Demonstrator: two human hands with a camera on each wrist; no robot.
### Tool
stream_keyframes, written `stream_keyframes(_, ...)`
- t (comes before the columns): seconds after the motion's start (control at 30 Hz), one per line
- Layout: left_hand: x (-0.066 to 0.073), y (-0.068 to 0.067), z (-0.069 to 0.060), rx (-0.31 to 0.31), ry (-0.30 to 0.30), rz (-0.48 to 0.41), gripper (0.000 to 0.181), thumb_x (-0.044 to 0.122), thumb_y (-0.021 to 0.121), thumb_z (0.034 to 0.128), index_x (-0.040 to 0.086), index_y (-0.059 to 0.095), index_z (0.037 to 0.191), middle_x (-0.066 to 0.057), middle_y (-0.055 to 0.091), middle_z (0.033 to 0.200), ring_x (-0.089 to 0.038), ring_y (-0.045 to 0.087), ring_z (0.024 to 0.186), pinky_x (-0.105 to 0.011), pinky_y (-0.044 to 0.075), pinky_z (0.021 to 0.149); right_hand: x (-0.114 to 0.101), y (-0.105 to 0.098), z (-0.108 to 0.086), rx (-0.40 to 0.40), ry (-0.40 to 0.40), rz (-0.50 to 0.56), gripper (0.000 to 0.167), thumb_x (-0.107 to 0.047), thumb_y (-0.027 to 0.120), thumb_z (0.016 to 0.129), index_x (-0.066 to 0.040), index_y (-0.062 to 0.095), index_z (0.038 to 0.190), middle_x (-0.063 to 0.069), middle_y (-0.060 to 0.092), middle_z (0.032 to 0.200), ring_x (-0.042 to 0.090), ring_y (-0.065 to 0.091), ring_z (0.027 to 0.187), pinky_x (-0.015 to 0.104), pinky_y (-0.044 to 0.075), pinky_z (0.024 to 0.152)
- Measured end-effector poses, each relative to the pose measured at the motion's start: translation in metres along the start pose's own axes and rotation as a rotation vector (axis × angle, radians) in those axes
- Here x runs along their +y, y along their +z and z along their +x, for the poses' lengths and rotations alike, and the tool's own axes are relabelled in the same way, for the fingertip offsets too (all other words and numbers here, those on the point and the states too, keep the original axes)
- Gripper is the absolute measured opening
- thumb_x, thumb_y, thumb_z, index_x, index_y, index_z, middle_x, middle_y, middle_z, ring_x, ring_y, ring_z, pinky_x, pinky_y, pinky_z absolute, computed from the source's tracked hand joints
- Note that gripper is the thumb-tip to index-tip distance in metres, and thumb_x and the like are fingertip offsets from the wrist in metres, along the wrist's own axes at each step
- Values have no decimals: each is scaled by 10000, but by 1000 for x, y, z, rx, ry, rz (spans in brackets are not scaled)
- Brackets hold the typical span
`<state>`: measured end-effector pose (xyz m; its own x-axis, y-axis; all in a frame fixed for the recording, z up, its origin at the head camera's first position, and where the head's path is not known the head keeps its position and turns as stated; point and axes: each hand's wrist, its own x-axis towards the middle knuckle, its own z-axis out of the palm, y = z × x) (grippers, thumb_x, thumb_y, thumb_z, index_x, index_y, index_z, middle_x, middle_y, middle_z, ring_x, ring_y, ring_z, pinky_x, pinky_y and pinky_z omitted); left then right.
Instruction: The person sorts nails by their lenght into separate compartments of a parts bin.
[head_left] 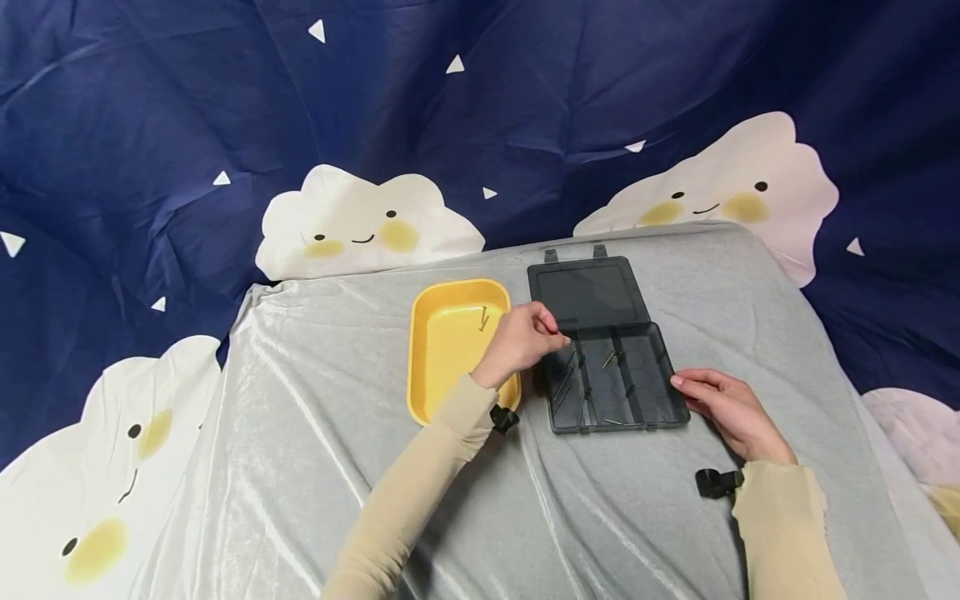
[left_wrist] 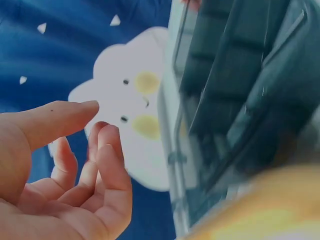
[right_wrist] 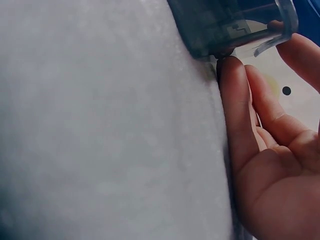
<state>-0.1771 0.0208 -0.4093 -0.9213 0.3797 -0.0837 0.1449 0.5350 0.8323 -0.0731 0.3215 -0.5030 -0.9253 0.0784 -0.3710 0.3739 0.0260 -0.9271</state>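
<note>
Okay, left hand (head_left: 525, 337) is over the left part of the dark see-through box (head_left: 654, 360), arm crossing above the near right part of the yellow tray (head_left: 450, 367). Left fingers: thumb and forefinger close, narrow gap, nothing visible between them in the left wrist view; the others are loosely bent.

Right hand (head_left: 731, 412) is on the box's right side. Right fingers grip that edge: thumb at the rim, a fingertip against the lower wall near the table, per the right wrist view.

Box sits flat on the gray cloth (head_left: 322, 358) covering the table, just right of the tray. Lid (head_left: 588, 293) is open, folded back to the far side, two latches at its far edge. Dividers run near to far. Thin metal pieces (head_left: 610, 359) lie inside: several in the left section, a couple in the middle one. Exact count unclear, too small and dark.

Tray holds a couple of small screws (head_left: 483, 317) by its far right wall. Black wrist mount (head_left: 504, 418) on each sleeve cuff. Behind: navy backdrop (head_left: 525, 92), white clouds and triangles.
</note>
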Motion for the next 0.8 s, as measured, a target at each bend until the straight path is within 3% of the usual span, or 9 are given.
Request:
stream_keyframes(0.23, -22, -32, 3, 85, -65, 66, 177, 128, 785, 767, 90, 612, 772, 14, 611, 681, -82, 527, 585, -182, 405, 532, 0, 0, 1, 14, 10, -5, 76, -238, 689, 899, -256, 690, 973, -244, 641, 895, -76, 605, 839, 120, 515, 715)
stream_keyframes(0.43, -41, -43, 5, 136, -145, 149, 161, 102, 781, 765, 83, 623, 790, -3, 621, 734, -126, 554, 681, -225, 451, 662, 0, 0, 1, 16, 15, -30, 90, -257, 688, 899, -263, 682, 989, -256, 632, 903, -84, 599, 846, 119, 513, 722)
stream_keyframes(0.6, -53, -47, 5, 104, -205, 214, 135, 86, 761, 770, 74, 629, 800, -31, 636, 791, -168, 567, 746, -268, 471, 730, 0, 0, 1, 21, 18, -49, 79, -273, 683, 902, -288, 667, 978, -265, 623, 902, -94, 594, 850, 117, 513, 725)
stream_keyframes(0.8, -65, -47, 7, 28, -239, 277, 75, 49, 693, 764, 73, 626, 786, -53, 630, 814, -166, 534, 711, -225, 425, 639, 1, 0, 1, 17, 18, -20, 68, -253, 687, 900, -284, 678, 960, -249, 636, 902, -85, 601, 848, 119, 515, 721)
